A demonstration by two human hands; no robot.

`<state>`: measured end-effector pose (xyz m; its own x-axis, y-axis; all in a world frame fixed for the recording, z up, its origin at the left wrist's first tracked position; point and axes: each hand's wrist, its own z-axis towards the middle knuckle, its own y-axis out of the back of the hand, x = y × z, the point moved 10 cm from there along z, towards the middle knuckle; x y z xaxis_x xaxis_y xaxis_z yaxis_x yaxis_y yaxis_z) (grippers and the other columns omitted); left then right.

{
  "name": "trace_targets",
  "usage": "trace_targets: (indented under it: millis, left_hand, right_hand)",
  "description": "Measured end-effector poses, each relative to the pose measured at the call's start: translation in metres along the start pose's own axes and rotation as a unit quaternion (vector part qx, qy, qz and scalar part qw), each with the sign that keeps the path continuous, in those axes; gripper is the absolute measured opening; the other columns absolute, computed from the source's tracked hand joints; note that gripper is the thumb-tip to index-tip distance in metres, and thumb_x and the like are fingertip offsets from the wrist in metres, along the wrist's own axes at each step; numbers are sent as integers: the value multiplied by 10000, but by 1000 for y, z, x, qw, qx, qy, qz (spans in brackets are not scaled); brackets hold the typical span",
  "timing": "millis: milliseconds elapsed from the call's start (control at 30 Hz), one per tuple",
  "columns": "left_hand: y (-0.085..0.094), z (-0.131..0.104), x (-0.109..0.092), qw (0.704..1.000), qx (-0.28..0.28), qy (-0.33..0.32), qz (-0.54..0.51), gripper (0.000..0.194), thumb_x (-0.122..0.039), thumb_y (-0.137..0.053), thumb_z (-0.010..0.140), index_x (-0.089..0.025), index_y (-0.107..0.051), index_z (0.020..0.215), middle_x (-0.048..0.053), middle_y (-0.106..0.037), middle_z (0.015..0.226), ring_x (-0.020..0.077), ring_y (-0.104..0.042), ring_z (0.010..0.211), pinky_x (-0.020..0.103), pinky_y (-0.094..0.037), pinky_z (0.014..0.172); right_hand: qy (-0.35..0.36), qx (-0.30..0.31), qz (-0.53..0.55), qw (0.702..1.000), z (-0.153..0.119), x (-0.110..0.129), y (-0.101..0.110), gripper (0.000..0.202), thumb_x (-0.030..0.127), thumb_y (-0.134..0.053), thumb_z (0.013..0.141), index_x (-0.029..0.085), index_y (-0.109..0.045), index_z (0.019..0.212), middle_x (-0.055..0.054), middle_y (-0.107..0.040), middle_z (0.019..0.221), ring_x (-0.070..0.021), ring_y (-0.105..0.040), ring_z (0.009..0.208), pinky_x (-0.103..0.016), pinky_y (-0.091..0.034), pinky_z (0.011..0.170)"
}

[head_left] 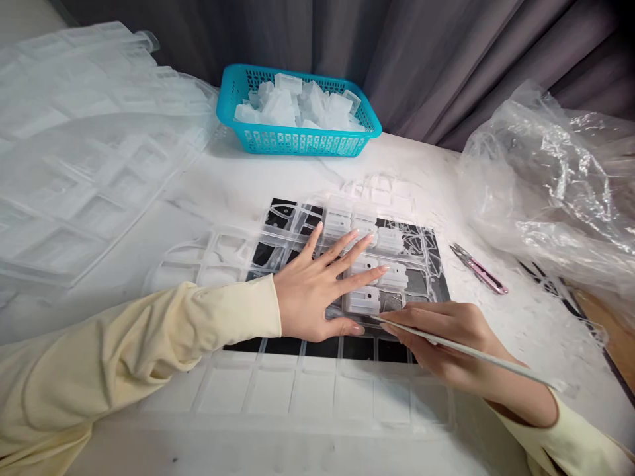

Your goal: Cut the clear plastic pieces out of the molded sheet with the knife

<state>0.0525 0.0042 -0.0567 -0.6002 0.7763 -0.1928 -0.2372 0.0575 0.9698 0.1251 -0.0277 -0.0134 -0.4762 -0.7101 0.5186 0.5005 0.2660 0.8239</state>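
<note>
My left hand (317,291) lies flat with its fingers spread over a translucent molded sheet (292,238). Its fingertips touch several raised clear plastic pieces (364,301) in that sheet. Pinched in my right hand (451,340) is a thin, pale pen-like tool (489,356); its exact kind is unclear. The tool's tip meets the lower edge of the nearest raised piece, just right of my left thumb. Under the sheet is a black board (278,347), partly covered by hand and plastic.
A blue basket (302,142) of cut clear pieces (280,106) stands behind. Pink-handled thread snips (479,268) lie on the right among scraps. Stacked molded sheets (64,172) fill the left; a crumpled plastic bag (546,178) is at right. A grey curtain (317,39) hangs behind.
</note>
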Motion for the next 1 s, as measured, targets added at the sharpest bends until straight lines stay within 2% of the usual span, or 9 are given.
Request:
trace_targets:
  millis: [200, 467, 533, 600, 667, 767, 867, 1000]
  left_hand:
    - [-1, 1, 1, 1000, 13, 2, 15, 792, -611, -490, 781, -282, -149, 1417, 117, 14, 1499, 323, -16, 1373, 614, 22, 1032]
    - [0, 1, 3, 1000, 16, 2, -3, 808, -616, -501, 775, -287, -139, 1418, 110, 11, 1499, 341, -32, 1368, 637, 15, 1023]
    - [3, 2, 1, 1000, 10, 1, -21, 787, -606, -523, 770, -309, -173, 1410, 106, 21, 1499, 364, -7, 1362, 662, -3, 1011]
    - [9, 4, -4, 999, -2, -13, -40, 711, -576, -557, 766, -346, -273, 1375, 85, 25, 1500, 387, 25, 1354, 690, -18, 993]
    - [13, 7, -13, 998, -12, -49, -49, 553, -510, -569, 791, -354, -415, 1299, 56, -58, 1500, 382, 1, 1356, 704, -9, 989]
    - [15, 10, -27, 992, -20, -113, -58, 288, -347, -493, 887, -273, -560, 1157, 24, -325, 1431, 300, -142, 1362, 644, 9, 1052]
    - [19, 10, -29, 984, -41, -144, -101, 203, -218, -424, 922, -181, -601, 1013, 34, -465, 1341, 224, -251, 1337, 515, -32, 1124]
    - [27, 9, -18, 967, -52, -130, -215, 122, -170, -449, 905, -150, -567, 925, 83, -516, 1290, 191, -328, 1303, 429, -116, 1141]
  right_hand:
    - [-11, 10, 2, 1000, -5, -6, 2, 214, 91, -413, 888, 188, -601, 919, -45, -629, 691, -109, -512, 479, -253, -355, 422]
    - [6, 28, -23, 999, -6, -6, 3, 223, 69, -405, 880, 162, -607, 897, -31, -588, 652, -100, -423, 456, -260, -298, 429]
    - [13, 26, -27, 999, -5, -4, 4, 226, 69, -397, 883, 148, -608, 895, -21, -560, 622, -97, -392, 446, -260, -282, 426]
    - [11, 22, -18, 1000, -4, -4, 5, 217, 80, -399, 888, 143, -606, 901, -8, -533, 600, -93, -373, 440, -255, -274, 423]
    - [6, 20, -4, 1000, -2, -4, 5, 207, 93, -402, 894, 145, -602, 905, -1, -519, 594, -91, -368, 447, -248, -275, 427]
    - [2, 18, 15, 1000, 0, -5, 5, 203, 94, -405, 895, 142, -602, 879, 12, -477, 573, -91, -331, 453, -246, -265, 436]
    - [-3, 20, 29, 999, 0, -7, 5, 202, 78, -411, 884, 131, -604, 866, 19, -439, 567, -92, -293, 461, -250, -249, 445]
    - [-15, 39, 35, 999, -1, -9, 2, 211, 70, -402, 879, 122, -605, 858, 2, -466, 595, -97, -312, 484, -256, -249, 463]
